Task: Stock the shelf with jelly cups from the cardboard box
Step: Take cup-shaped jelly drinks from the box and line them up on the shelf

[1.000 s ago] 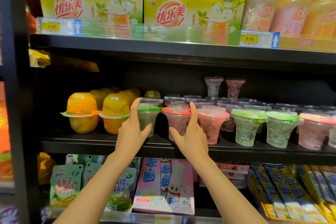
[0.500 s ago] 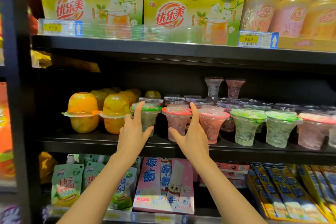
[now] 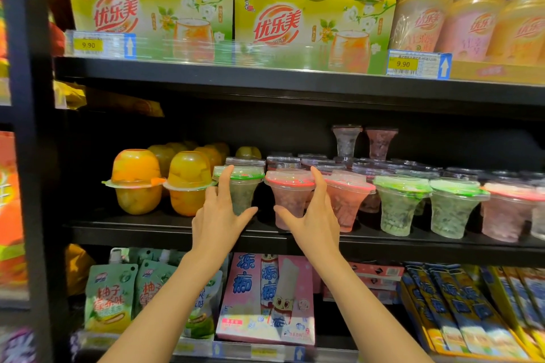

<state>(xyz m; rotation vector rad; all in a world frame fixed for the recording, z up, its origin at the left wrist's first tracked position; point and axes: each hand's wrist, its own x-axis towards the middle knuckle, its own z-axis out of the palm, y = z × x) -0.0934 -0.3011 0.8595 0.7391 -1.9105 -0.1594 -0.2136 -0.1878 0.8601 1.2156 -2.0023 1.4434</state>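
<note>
The left hand (image 3: 216,216) has slid down the green-lid cup (image 3: 240,186), fingers straight, touching it. The right hand (image 3: 314,216) stays, fingers straight, on the pink-lid cup (image 3: 287,194).

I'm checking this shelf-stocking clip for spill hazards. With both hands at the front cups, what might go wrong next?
The green-lidded cup narrows toward its base, so the left hand might tip it against the yellow fruit cup. The pink-lidded cup by the right hand stands near the shelf edge and might slide off.

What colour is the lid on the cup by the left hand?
Green, on the jelly cup in the head view.
</note>
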